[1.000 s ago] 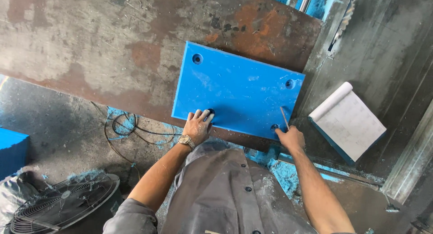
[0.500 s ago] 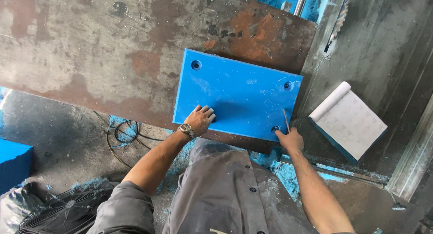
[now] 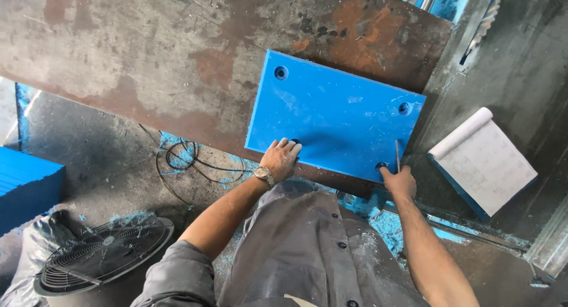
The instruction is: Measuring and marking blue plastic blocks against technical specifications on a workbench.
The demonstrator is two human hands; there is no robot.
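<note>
A blue rectangular plastic plate [image 3: 337,120] with a hole near each corner lies on a rusty steel table [image 3: 148,58]. My left hand [image 3: 280,159], with a wristwatch on it, grips the plate's near edge at the left corner, its fingers curled over the hole there. At the near right corner my right hand [image 3: 397,181] holds a thin pencil-like tool [image 3: 396,156] upright beside that corner's hole. My grey work shirt fills the bottom of the view.
A white notepad [image 3: 482,162] lies on the grey surface to the right. On the floor at lower left stands a round fan [image 3: 100,257]. A coil of cable [image 3: 183,159] and blue shavings lie below the table edge. A blue block [image 3: 26,186] sits far left.
The view has shifted a little. Both hands stay at the plate's near corners, and the plate has not moved on the table.
</note>
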